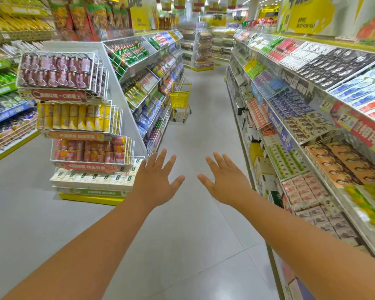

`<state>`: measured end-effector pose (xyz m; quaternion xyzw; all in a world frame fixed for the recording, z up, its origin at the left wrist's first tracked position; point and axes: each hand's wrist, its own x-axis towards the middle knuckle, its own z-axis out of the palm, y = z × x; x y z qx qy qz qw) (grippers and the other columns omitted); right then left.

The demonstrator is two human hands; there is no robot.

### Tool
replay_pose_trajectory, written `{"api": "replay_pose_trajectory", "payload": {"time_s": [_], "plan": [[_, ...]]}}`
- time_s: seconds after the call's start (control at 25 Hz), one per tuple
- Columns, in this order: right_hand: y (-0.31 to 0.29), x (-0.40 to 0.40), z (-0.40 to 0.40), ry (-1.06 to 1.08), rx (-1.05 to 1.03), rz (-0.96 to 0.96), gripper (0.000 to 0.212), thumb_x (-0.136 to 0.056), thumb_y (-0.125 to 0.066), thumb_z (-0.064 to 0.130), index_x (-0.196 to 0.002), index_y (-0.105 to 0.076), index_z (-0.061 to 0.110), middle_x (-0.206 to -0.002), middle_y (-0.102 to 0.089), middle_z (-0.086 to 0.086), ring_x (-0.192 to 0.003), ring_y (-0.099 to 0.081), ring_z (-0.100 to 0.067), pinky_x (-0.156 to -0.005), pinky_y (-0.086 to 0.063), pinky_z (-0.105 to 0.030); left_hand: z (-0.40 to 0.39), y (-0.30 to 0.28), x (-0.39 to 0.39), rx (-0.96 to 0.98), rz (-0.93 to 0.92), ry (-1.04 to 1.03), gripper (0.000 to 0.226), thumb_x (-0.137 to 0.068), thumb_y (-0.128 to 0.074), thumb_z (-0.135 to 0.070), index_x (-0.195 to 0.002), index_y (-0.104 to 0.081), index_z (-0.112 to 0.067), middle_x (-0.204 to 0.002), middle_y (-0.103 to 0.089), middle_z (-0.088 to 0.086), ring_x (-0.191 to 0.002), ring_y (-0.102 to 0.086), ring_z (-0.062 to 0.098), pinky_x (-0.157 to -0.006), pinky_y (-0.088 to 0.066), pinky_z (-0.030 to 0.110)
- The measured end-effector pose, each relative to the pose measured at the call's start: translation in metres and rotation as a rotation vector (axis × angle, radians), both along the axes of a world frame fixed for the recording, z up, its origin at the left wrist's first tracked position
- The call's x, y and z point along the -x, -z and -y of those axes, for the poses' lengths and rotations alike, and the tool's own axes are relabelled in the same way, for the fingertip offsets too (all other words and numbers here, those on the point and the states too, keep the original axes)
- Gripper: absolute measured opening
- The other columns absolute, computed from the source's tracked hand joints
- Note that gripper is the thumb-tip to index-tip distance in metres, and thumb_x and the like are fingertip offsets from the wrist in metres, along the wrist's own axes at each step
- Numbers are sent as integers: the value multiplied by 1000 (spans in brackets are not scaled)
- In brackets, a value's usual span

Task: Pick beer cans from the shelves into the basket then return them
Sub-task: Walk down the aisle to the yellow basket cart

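Observation:
I stand in a shop aisle with both arms stretched out in front of me. My left hand (155,180) and my right hand (224,179) are held palm down over the grey floor, fingers spread, holding nothing. A yellow basket trolley (180,100) stands far down the aisle beside the left shelving, well beyond both hands. A white wire rack (59,71) at the left holds rows of cans: dark red ones on top, yellow cans (74,116) below, red packs under those. I cannot tell whether any of them are beer.
Long shelves of boxed and packaged goods (301,118) run along the right side. The left shelving (147,83) carries snack packs and bottles. Stacked white cartons (95,180) sit on a yellow base at the foot of the wire rack. Grey tiled floor (199,131) runs between them.

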<state>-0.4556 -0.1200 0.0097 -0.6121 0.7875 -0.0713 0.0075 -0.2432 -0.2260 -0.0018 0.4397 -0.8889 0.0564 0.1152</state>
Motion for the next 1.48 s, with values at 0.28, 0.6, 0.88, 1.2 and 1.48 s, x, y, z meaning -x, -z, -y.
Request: {"api": "replay_pose_trajectory", "payload": {"time_s": [0.28,0.6,0.88,1.2,1.48], "plan": [[7,77,103,-2,-22,35,79,-96,-14,74,-161,0,32,-170,8,2,-156,7,-23,-126,-12,-46,107,3,83,-19,-2,35,80,-94,-15,-76,-161,-14,-32,-170,-6,1,-156,-10,28,-124,-18,52],[15,144,284,21,-15,52,79,-97,-17,74,-162,-2,32,-170,7,4,-157,5,-22,-126,-12,-44,300,17,149,-24,-17,39,79,-95,-20,-75,-161,-14,-33,-170,-5,2,-156,-6,28,-125,-14,52],[5,205,442,51,3,25,78,-97,-15,73,-162,-5,30,-170,6,2,-157,4,-22,-126,-12,-44,467,6,218,-17,1,65,82,-92,-13,-75,-161,-14,-32,-170,-5,3,-156,-7,31,-125,-12,53],[18,326,601,31,-8,32,78,-98,-17,72,-162,-4,31,-170,7,4,-156,6,-21,-126,-11,-42,619,25,333,-56,-11,26,83,-90,-11,-75,-161,-15,-33,-170,-4,2,-156,-5,28,-125,-11,51],[3,457,731,-3,-5,8,77,-98,-18,71,-162,-6,29,-170,6,1,-157,4,-24,-126,-13,-44,742,17,460,-52,-16,-11,79,-94,-18,-74,-161,-12,-33,-170,-3,2,-157,-3,27,-126,-6,48]]}}
